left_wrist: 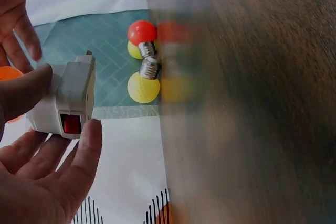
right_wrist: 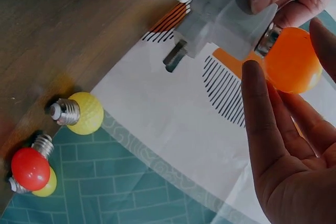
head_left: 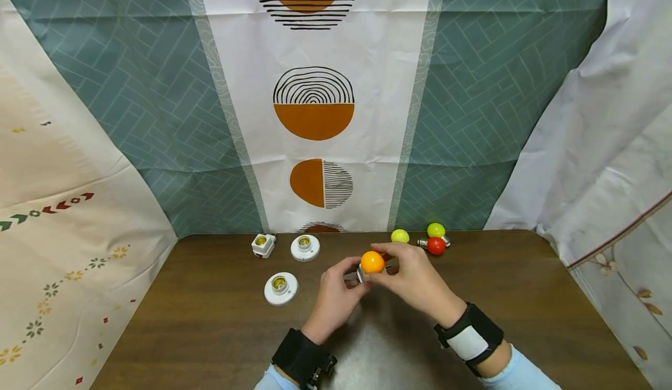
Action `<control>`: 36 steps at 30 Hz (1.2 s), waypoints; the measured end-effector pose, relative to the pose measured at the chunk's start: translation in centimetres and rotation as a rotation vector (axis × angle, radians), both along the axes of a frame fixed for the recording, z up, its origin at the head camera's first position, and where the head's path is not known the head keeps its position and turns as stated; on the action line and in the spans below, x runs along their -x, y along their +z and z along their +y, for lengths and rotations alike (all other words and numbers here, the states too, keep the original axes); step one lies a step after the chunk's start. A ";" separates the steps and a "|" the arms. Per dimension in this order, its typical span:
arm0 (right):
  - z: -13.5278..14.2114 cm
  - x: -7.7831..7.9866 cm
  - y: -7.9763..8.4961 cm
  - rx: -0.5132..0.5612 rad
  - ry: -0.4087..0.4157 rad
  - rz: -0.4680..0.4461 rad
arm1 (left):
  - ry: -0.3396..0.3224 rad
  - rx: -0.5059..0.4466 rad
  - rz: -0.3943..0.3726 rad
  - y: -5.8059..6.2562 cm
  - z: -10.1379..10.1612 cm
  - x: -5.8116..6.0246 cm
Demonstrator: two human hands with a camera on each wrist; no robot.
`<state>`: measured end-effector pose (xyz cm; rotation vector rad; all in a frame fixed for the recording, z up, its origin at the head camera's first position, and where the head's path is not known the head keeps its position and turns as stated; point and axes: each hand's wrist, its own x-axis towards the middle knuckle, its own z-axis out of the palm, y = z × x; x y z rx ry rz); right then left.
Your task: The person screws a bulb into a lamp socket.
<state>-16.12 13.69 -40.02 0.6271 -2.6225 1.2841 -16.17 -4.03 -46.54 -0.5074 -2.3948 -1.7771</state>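
My left hand holds a white plug-in lamp socket between thumb and fingers. A red switch shows on its side, and metal plug prongs stick out of its end. An orange light bulb sits at the socket's mouth, part of its metal screw base still visible. Around this bulb my right hand has its thumb on one side and fingers on the other, pinching it. Both hands are above the table, a little right of its middle.
Two round white lamp holders and a squarish white socket stand to the left on the brown table. At the back right lie two yellow bulbs and a red bulb. A patterned cloth hangs behind.
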 end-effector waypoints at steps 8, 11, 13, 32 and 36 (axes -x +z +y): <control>0.1 -0.3 0.0 -0.034 0.026 0.007 | 0.013 -0.041 -0.042 0.3 -0.1 -0.6; 0.3 -0.5 -0.3 -0.021 0.071 0.017 | 0.021 -0.041 -0.051 0.3 -0.2 -1.0; 0.4 -0.5 -0.4 -0.009 0.105 0.022 | 0.022 -0.036 -0.045 0.2 -0.3 -1.1; 0.8 -1.0 0.0 -0.038 0.256 0.072 | -0.016 0.006 -0.057 0.8 -0.3 -1.8; 0.5 -1.1 0.2 -0.019 0.252 0.061 | -0.011 0.006 -0.050 0.9 -0.4 -1.8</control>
